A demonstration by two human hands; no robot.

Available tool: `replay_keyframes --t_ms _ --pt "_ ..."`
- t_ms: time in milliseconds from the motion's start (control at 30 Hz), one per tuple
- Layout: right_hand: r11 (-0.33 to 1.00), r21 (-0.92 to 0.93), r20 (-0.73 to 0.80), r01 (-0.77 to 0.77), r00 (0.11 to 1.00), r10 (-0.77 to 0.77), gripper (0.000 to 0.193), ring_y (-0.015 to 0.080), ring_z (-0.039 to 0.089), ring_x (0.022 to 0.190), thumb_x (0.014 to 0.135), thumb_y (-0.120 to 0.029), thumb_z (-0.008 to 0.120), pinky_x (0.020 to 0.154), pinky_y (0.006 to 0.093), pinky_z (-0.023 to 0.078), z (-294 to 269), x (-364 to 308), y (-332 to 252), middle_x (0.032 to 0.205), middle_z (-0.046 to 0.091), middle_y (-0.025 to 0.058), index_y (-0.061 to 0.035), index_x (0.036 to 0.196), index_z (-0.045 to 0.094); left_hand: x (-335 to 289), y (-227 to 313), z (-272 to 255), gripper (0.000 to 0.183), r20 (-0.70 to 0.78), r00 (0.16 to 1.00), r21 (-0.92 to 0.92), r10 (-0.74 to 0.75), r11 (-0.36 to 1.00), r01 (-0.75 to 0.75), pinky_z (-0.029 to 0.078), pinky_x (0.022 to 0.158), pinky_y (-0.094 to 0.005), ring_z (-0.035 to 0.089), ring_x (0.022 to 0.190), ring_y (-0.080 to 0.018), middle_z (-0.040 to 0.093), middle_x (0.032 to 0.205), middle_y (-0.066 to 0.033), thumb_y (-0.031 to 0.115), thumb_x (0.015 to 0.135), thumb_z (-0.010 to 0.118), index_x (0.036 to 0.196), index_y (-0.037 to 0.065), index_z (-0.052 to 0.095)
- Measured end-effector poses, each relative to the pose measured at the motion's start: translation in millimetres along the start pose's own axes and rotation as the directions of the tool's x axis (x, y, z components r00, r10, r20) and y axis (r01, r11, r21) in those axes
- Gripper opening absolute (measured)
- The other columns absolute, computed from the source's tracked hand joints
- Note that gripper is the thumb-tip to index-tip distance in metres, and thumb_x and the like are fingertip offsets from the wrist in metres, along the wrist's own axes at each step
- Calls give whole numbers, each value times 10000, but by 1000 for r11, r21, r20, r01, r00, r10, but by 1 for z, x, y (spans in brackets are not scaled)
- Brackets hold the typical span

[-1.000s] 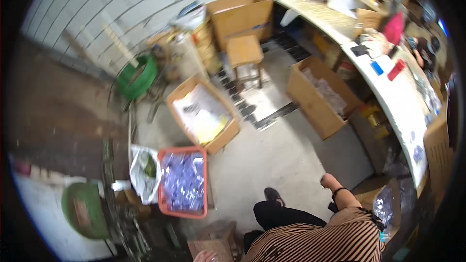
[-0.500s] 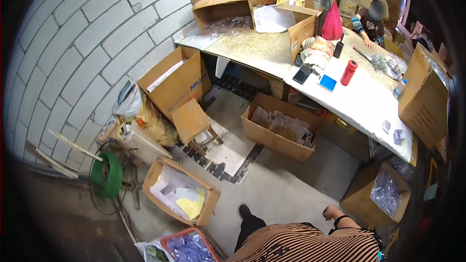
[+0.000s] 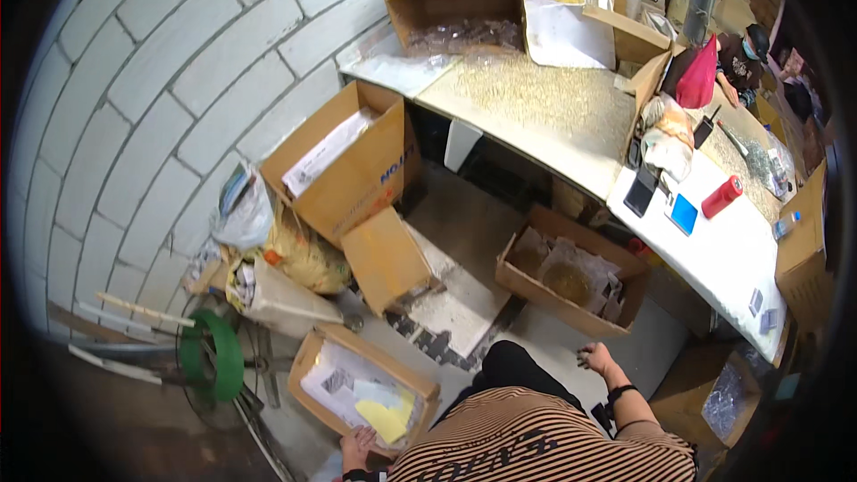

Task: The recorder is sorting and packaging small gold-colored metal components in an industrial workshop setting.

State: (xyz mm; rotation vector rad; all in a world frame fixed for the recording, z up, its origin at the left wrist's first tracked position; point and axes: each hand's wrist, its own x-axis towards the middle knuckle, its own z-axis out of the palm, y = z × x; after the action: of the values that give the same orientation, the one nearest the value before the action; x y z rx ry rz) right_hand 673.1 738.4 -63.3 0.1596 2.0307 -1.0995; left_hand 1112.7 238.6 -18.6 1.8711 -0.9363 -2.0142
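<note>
My left hand point(image 3: 355, 449) sits at the bottom edge of the view, on the near rim of a low cardboard box point(image 3: 314, 358) that holds papers and a yellow sheet. Its fingers are partly hidden, so the grip is unclear. My right hand point(image 3: 596, 359) hangs out to the side with the fingers spread and nothing in it, a dark band on the wrist. It is just in front of another open cardboard box point(image 3: 521, 278) with bags of small parts, standing on the floor under the table. My striped shirt fills the lower middle.
A long white table point(image 3: 732, 259) curves along the right with a red cylinder point(image 3: 721, 196), a blue card point(image 3: 683, 212) and a black phone point(image 3: 640, 192). A wooden stool point(image 3: 386, 259), more cartons point(image 3: 357, 161), a green strap reel point(image 3: 214, 357) and a block wall stand on the left. Another person point(image 3: 741, 58) works far right.
The view has swung and dropped closer to the floor boxes. My left hand has come onto the rim of the paper-filled box, and my right hand has come into view, spread.
</note>
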Motion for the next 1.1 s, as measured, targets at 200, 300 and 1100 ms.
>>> replay_keyframes --t_ms 200,300,1100 --pt "747 -592 33 -303 917 398 218 218 630 594 728 -151 580 580 342 514 -9 41 20 722 669 123 -11 857 686 97 134 147 356 158 985 93 72 992 -88 526 745 -404 621 882 -319 586 1030 -220 209 870 484 1116 -46 452" --pt "754 -589 -128 -289 956 265 177 215 629 596 735 -135 605 567 347 508 -18 87 2 729 665 130 1 823 677 121 169 237 287 286 946 104 153 976 -189 520 740 -425 630 878 -325 621 949 -192 211 864 521 1059 0 508" --pt "992 -23 -316 -126 942 112 295 326 615 912 700 -155 610 813 368 479 135 315 -315 936 637 200 -76 978 667 286 574 1033 281 727 -120 170 676 -346 -923 416 846 -399 517 969 -325 552 990 -163 85 717 665 977 13 588"
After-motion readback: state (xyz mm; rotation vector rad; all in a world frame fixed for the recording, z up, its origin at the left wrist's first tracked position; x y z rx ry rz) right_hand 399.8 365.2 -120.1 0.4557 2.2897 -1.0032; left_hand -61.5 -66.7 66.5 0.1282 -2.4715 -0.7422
